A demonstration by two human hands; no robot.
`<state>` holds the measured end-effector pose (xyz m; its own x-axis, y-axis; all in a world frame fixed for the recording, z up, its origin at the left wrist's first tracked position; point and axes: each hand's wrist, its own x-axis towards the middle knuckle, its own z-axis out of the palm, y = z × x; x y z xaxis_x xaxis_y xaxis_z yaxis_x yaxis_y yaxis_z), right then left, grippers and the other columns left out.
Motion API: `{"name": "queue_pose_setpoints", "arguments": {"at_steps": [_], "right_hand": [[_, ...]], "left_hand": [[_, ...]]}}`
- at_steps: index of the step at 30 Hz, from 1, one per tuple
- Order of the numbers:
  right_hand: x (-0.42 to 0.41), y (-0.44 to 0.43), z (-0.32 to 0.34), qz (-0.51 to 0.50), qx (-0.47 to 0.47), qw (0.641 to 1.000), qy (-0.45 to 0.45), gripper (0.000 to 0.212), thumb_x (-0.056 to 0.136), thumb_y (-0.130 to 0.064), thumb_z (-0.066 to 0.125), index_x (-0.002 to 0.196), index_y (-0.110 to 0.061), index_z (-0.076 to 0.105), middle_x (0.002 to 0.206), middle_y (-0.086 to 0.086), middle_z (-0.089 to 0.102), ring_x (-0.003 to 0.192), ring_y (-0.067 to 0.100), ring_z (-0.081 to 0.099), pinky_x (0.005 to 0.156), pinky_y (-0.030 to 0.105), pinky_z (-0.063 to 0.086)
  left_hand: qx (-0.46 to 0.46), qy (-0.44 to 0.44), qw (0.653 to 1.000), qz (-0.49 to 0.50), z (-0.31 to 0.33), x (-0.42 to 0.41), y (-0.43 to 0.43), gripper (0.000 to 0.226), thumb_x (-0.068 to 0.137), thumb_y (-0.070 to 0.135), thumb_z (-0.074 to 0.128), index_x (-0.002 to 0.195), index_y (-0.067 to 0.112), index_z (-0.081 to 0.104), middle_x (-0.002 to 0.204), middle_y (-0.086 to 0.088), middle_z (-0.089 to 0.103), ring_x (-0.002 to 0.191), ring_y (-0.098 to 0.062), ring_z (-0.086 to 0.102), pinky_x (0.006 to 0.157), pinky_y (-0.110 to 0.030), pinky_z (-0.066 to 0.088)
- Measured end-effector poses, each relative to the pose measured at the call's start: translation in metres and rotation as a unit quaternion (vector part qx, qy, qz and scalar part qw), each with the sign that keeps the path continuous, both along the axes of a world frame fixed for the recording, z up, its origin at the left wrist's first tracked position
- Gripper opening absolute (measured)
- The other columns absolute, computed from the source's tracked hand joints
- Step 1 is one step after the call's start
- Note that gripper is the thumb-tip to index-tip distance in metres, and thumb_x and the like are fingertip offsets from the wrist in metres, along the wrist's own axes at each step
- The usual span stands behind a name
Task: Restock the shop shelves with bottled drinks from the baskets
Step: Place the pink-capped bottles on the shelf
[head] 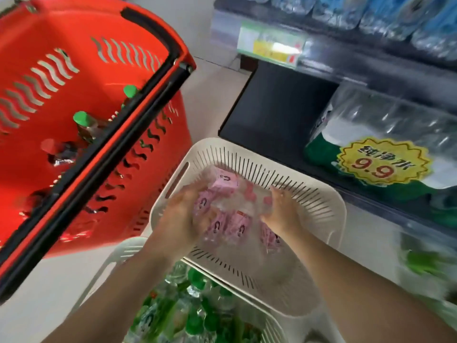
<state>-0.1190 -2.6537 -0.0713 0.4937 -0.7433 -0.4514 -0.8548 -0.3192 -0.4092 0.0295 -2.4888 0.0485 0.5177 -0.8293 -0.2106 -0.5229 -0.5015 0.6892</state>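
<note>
Both hands are down in the white basket (309, 194), gathering the pink-labelled bottles (230, 206) that lie on their sides in a loose heap there. The left hand (188, 214) is cupped round the near-left of the heap and the right hand (282, 211) presses in from the other side with fingers spread, so between them they clasp a bunch, though blur hides how many bottles and whether any are yet lifted clear. To do this well, I would squeeze the bunch from both sides evenly and bring the thumbs over the top, since smooth clear plastic will likely slip if held only at the ends. Taking fewer is wiser than dropping one. The basket sits askew on a second white basket (269, 325) full of green-capped bottles (195, 278), so a straight upward lift should avoid tipping it. The bare dark stretch of the lower shelf (272, 115), just beyond the basket and beside the wrapped water pack (383, 139), looks the natural place for them; stand them upright, labels forward. The red basket (81, 120) to the left holds other bottles, untouched.
</note>
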Motion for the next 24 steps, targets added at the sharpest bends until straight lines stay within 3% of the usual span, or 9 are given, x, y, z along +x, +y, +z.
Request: {"name": "queue_pose_setpoints", "arguments": {"at_steps": [4, 6, 8, 10, 13, 17, 20, 22, 24], "right_hand": [[0.006, 0.004, -0.035, 0.01, 0.01, 1.0, 0.028, 0.079, 0.083, -0.015, 0.069, 0.145, -0.029, 0.023, 0.146, 0.01, 0.026, 0.133, 0.032, 0.032, 0.1, 0.047, 0.044], [0.007, 0.005, -0.046, 0.001, 0.035, 0.998, 0.054, 0.075, 0.087, -0.009, 0.061, 0.146, -0.029, 0.02, 0.15, 0.009, 0.018, 0.133, 0.036, 0.028, 0.099, 0.049, 0.043], [0.006, 0.005, -0.056, -0.016, 0.064, 0.996, 0.059, 0.076, 0.088, -0.01, 0.058, 0.147, -0.033, 0.016, 0.153, 0.005, 0.009, 0.132, 0.04, 0.027, 0.1, 0.054, 0.041], [0.004, 0.007, -0.067, -0.039, 0.093, 0.994, 0.047, 0.083, 0.085, -0.012, 0.063, 0.147, -0.036, 0.013, 0.154, -0.002, 0.003, 0.132, 0.043, 0.026, 0.099, 0.055, 0.038], [-0.001, 0.013, -0.079, -0.028, 0.074, 0.996, 0.048, 0.099, 0.074, -0.003, 0.071, 0.146, -0.036, 0.011, 0.151, -0.005, 0.0, 0.126, 0.043, 0.036, 0.083, 0.041, 0.045], [-0.002, 0.02, -0.078, -0.003, 0.016, 1.0, -0.01, 0.084, 0.077, 0.009, 0.052, 0.138, -0.04, 0.019, 0.135, 0.003, 0.025, 0.11, 0.037, 0.044, 0.072, 0.041, 0.044], [-0.003, 0.027, -0.061, 0.018, -0.029, 0.997, -0.067, 0.093, 0.077, 0.017, 0.046, 0.139, -0.047, 0.019, 0.142, -0.001, 0.022, 0.113, 0.03, 0.041, 0.077, 0.045, 0.052], [-0.002, 0.031, -0.041, 0.048, -0.084, 0.988, -0.117, 0.099, 0.076, 0.015, 0.058, 0.144, -0.044, 0.017, 0.147, -0.003, 0.016, 0.117, 0.025, 0.043, 0.072, 0.035, 0.056], [0.0, 0.032, -0.021, 0.088, -0.15, 0.967, -0.184, 0.107, 0.068, 0.009, 0.074, 0.146, -0.038, 0.018, 0.146, 0.0, 0.02, 0.115, 0.022, 0.049, 0.065, 0.026, 0.057]], "left_hand": [[-0.002, -0.021, 1.0, -0.017, -0.027, -0.005, 0.003, 0.053, 0.088, 0.028, 0.057, 0.139, 0.023, 0.041, 0.133, 0.001, 0.052, 0.12, -0.016, 0.051, 0.099, -0.033, 0.046], [-0.01, -0.011, 0.999, -0.03, -0.035, -0.009, 0.006, 0.054, 0.088, 0.025, 0.058, 0.134, 0.038, 0.034, 0.128, 0.025, 0.044, 0.115, 0.007, 0.045, 0.097, -0.01, 0.039], [-0.004, -0.006, 0.999, -0.049, -0.041, -0.011, 0.008, 0.059, 0.087, 0.025, 0.061, 0.129, 0.048, 0.027, 0.12, 0.044, 0.03, 0.11, 0.019, 0.04, 0.094, -0.002, 0.035], [0.004, 0.006, 0.998, -0.06, -0.045, -0.01, 0.006, 0.058, 0.087, 0.031, 0.058, 0.128, 0.054, 0.026, 0.116, 0.052, 0.029, 0.114, 0.018, 0.039, 0.096, -0.01, 0.038], [-0.003, 0.022, 0.998, -0.066, -0.049, -0.01, 0.002, 0.059, 0.085, 0.03, 0.059, 0.123, 0.059, 0.024, 0.115, 0.054, 0.027, 0.116, 0.016, 0.039, 0.1, -0.02, 0.039], [-0.005, 0.029, 0.997, -0.066, -0.05, -0.009, 0.001, 0.059, 0.087, 0.027, 0.061, 0.124, 0.055, 0.024, 0.111, 0.047, 0.025, 0.11, 0.014, 0.038, 0.1, -0.02, 0.035], [0.001, 0.044, 0.997, -0.057, -0.048, -0.008, 0.001, 0.058, 0.087, 0.025, 0.062, 0.129, 0.049, 0.029, 0.109, 0.046, 0.025, 0.109, 0.013, 0.038, 0.102, -0.021, 0.035], [-0.001, 0.055, 0.997, -0.05, -0.043, -0.01, 0.0, 0.058, 0.087, 0.024, 0.063, 0.131, 0.046, 0.032, 0.109, 0.045, 0.026, 0.114, 0.006, 0.038, 0.104, -0.025, 0.036], [-0.004, 0.074, 0.996, -0.039, -0.036, -0.012, -0.003, 0.056, 0.087, 0.026, 0.062, 0.118, 0.059, 0.029, 0.108, 0.045, 0.029, 0.115, 0.005, 0.04, 0.105, -0.028, 0.038]]}}
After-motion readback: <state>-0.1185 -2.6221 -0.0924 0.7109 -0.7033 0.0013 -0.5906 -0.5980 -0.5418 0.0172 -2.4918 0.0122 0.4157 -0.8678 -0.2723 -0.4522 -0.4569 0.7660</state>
